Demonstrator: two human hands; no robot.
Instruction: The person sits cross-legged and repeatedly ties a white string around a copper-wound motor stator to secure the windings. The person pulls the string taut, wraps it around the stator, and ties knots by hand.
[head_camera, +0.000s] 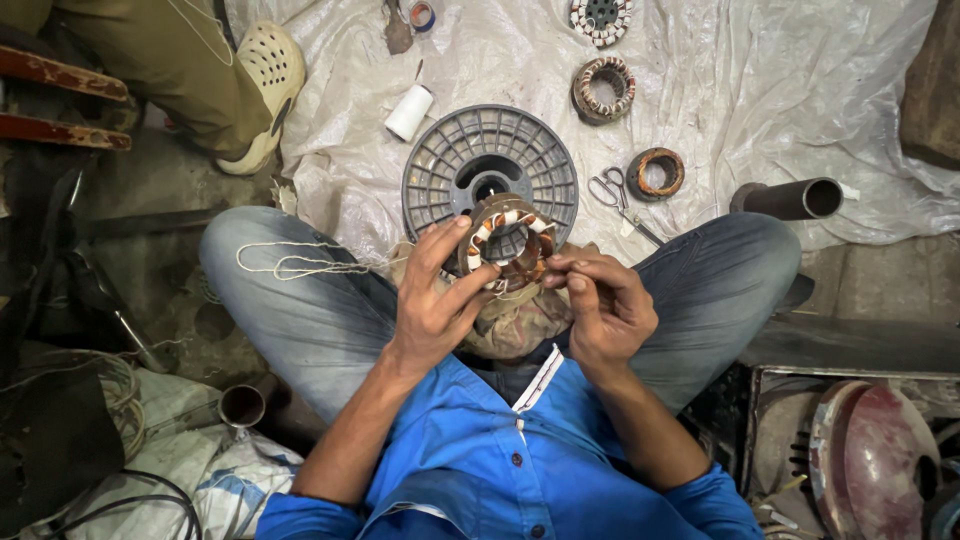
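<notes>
Keep your left hand (432, 300) clasped around the wound stator (507, 238) while your right hand (603, 305) fingertips stay pinched on its binding thread (300, 262).

Floor-level motor rewinding workshop.

Work is done seated on the ground, on a plastic sheet (760, 70) spread over a dirty floor. Several wound stators (604, 88) lie on the sheet, with scissors (610, 190), a white thread spool (409, 112), a tape roll (422, 15) and a grey wire reel (440, 165). Steel pipes (790, 199), loose cables (150, 495) and a round motor cover (875, 455) lie around the edges. A second person's shoe (262, 85) rests on the sheet.
</notes>
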